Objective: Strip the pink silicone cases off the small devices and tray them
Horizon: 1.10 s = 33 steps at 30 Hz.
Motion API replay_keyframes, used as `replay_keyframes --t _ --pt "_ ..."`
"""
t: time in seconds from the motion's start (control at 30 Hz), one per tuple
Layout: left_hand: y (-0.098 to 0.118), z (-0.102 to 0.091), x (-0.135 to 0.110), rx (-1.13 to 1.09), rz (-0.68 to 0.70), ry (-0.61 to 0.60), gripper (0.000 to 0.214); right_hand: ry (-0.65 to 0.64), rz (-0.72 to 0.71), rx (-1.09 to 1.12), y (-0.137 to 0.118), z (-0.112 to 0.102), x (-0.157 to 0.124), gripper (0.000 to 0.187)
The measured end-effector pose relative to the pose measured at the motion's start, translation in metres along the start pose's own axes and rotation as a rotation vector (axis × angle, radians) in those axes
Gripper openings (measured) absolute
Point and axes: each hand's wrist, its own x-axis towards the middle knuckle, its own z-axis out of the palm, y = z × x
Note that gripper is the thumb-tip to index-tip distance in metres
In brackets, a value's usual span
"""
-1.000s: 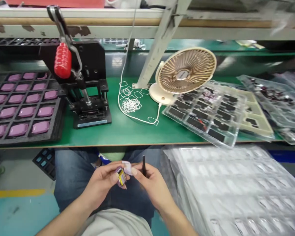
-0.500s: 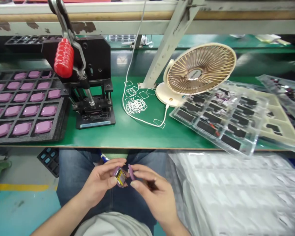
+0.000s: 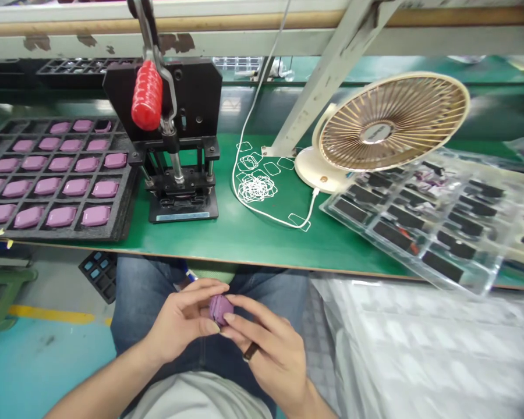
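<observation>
Case (image 3: 221, 309) pinched by the fingers of left hand (image 3: 174, 326) and right hand (image 3: 279, 355)! A dark tool (image 3: 250, 351) is tucked in the right.

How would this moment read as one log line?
left grip: on purple case; right grip: on same case, plus dark item; place: over lap

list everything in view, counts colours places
bench: 1, green, middle
foam tray: 1, black, left
tray cases: many, mostly purple, in foam tray
press: 1, black, beside foam tray
cable: 1, white, centre
loops: many, white, beside cable
fan: 1, cream, right of cable
clear tray: 1, transparent, right
wrapped stack: 1, white, lower right
held case: 1, purple, low centre
slim item: 1, dark, near held case
left grip: 1, bare, on held case
right grip: 1, bare, on held case
</observation>
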Motion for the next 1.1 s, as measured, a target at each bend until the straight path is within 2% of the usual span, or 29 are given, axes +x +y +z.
replay_keyframes --t 0.37,0.5,0.6,0.7,0.8,0.9,1.0,1.07,1.1 --pt "0.001 -0.001 0.003 0.041 0.033 0.062 0.051 -0.025 -0.085 -0.106 0.003 0.006 -0.005 0.037" --pt "-0.001 0.007 0.004 0.065 0.055 0.081 0.047 0.008 -0.1 -0.14 0.003 0.016 -0.004 0.046" --pt "-0.003 0.016 0.005 0.041 0.064 0.185 0.044 0.035 -0.082 -0.193 0.004 0.023 0.0 0.049" --pt "-0.003 0.016 0.006 0.008 0.016 0.324 0.031 0.059 0.041 -0.159 0.003 0.024 0.009 0.041" --pt "-0.001 0.008 0.008 -0.035 0.007 0.337 0.026 -0.084 0.157 -0.139 0.002 0.018 0.02 0.025" --pt "0.001 0.003 0.009 -0.031 0.034 0.334 0.022 -0.277 0.061 -0.17 0.0 0.015 0.028 0.01" --pt "0.001 0.005 0.009 -0.01 0.091 0.335 0.019 -0.285 -0.028 -0.111 -0.001 0.017 0.035 0.013" --pt "0.004 0.007 0.009 0.082 0.122 0.36 0.021 -0.28 0.037 0.01 -0.002 0.018 0.04 0.018" --pt "0.006 0.007 0.009 0.175 0.142 0.375 0.022 -0.287 0.124 0.104 -0.003 0.019 0.044 0.023"
